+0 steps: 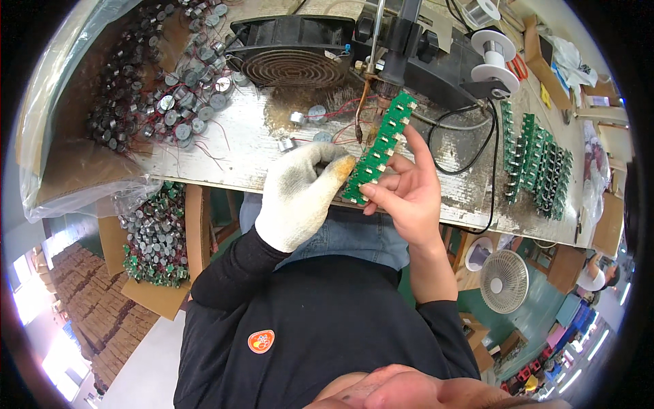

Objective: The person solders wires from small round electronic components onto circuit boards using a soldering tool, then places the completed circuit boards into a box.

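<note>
Positioning, seemingly: green circuit strip (pixel 379 151) is being pinched in bare right hand (pixel 413 194), near brown-tipped rod (pixel 359 128); gloved left hand (pixel 298 189) is being held half-curled alongside, contents hidden; steady alignment is probably being called for next.

No lettering is showing legibly. In the lower part of the frame, left of centre, a rounded orange-and-white badge (pixel 261 341) is sitting on the black shirt (pixel 334 307), its markings appearing too small to read.
</note>
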{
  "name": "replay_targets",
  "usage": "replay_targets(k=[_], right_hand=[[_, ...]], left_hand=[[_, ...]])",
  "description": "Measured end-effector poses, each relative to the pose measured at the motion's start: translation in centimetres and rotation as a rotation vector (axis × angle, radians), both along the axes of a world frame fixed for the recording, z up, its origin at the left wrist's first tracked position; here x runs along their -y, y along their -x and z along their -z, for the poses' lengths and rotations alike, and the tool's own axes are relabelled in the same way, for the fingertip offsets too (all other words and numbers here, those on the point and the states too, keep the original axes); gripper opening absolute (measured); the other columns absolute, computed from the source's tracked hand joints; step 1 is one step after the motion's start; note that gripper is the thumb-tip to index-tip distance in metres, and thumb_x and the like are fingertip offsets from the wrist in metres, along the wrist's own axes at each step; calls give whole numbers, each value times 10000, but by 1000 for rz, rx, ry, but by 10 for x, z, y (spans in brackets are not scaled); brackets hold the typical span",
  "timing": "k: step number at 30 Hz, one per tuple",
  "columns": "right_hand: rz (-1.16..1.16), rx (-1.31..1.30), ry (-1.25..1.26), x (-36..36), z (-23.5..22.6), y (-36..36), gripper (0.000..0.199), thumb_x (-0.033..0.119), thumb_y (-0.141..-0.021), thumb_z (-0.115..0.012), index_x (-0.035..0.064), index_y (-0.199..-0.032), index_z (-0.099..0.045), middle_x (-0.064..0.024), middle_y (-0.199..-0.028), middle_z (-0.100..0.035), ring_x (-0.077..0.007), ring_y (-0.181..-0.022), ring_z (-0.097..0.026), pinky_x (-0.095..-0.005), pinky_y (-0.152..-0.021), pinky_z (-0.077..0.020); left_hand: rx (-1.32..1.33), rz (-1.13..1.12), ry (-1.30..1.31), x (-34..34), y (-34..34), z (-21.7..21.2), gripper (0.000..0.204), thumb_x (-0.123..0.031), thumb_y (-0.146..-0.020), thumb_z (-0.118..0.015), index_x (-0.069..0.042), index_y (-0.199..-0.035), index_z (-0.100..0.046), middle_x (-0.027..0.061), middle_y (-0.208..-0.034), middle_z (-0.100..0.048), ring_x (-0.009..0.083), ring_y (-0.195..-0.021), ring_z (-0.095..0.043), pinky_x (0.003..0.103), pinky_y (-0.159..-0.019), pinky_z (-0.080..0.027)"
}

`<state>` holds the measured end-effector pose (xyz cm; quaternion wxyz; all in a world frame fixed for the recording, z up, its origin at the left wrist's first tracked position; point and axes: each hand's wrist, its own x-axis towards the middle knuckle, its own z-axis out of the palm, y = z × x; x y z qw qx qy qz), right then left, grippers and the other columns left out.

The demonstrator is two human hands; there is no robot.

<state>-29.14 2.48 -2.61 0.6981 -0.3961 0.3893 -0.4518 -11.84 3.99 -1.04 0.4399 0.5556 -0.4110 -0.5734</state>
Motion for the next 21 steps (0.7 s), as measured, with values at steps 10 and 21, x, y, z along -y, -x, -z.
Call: replay_targets(k=[10,21], right_hand=[[14,21,35,1,-4,-3,867,-131,-762,-644,39,-1452,-148,-189,-1064,-564,-181,-747,-661,-249,-572,-562],[33,-1,59,5,-7,-3,869,-146,-758,-618,41,-1456,-136,-262,-1138,-535,-206,-731,-664,-269,-539,-572]], left_hand=[[29,-14,-8,7,0,-3,176,-141,-897,-596,33,-908,-624,33,-766,-624,80,-714,-562,232,-638,-448],[29,-4,-15,11,0,-4,168,-129,-893,-598,35,-922,-621,54,-791,-640,90,-701,-601,234,-619,-488]])
